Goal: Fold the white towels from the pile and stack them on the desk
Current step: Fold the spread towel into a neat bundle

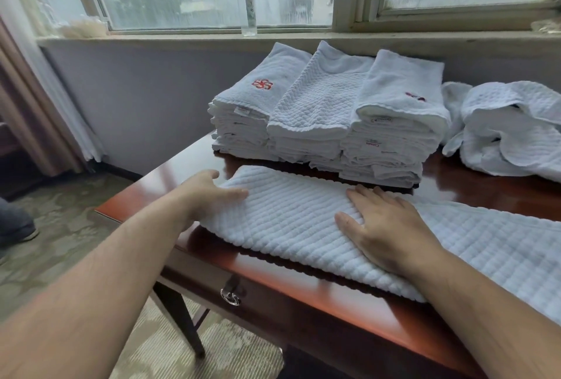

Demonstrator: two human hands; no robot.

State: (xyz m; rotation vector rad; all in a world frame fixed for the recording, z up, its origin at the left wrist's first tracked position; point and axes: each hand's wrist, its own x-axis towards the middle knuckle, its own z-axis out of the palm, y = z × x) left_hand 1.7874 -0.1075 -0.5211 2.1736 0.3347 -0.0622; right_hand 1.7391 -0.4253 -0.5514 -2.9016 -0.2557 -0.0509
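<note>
A long white waffle-textured towel [291, 220] lies flat across the front of the red-brown desk [145, 193], folded into a strip. My left hand [209, 193] holds its left end, thumb on top and fingers tucked under the edge. My right hand [385, 226] presses flat on the middle of the strip, fingers spread. Behind it stand three side-by-side stacks of folded white towels [318, 117], two topped with a red emblem. The unfolded pile of white towels [510, 126] lies crumpled at the back right.
A clear plastic bottle [248, 5] stands on the window sill behind the stacks. The desk's left corner and front edge with a drawer pull [230, 298] are near my arms. A curtain [36, 96] hangs at left; a person's shoe [15, 223] shows on the carpet.
</note>
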